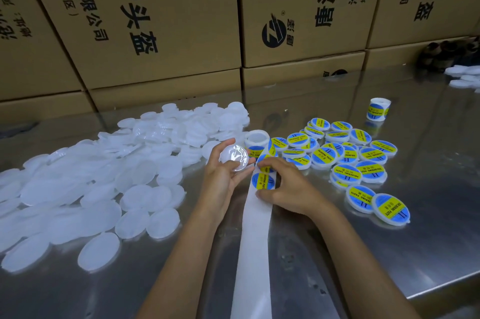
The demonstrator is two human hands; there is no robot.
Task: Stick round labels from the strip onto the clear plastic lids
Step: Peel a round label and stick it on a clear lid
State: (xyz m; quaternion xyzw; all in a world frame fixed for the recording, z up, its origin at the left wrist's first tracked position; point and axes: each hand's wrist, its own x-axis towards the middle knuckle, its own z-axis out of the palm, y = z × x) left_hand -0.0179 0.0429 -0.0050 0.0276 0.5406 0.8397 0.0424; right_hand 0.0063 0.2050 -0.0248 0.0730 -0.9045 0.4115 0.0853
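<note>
Head view: the left hand (222, 178) holds one clear lid (234, 157) above the desk (389, 253), with the thumb curled over the lid's upper edge and the fingers supporting it from below and from the side; the lid face carries no label. Just beside it, the right hand (283, 183) rests on the label strip (255, 235), its fingers curled down onto the strip near a blue-and-yellow round label (263, 181) that sits on the backing between the fingertips and the thumb. Whether the fingers pinch the label edge or only press on the strip cannot be told. The bare white backing of the strip runs from the hands toward the lower edge of the frame. Behind the hands, the strip leads up to a label roll (257, 139) standing on the desk. A large pile of unlabelled lids (109, 183) covers the desk on the left side. A group of labelled lids (348, 157) lies on the right side, some overlapping. A second label roll (378, 109) stands farther back on the right, well apart from the hands. Cardboard boxes (168, 20) with printed characters form a wall along the far edge of the desk.
</note>
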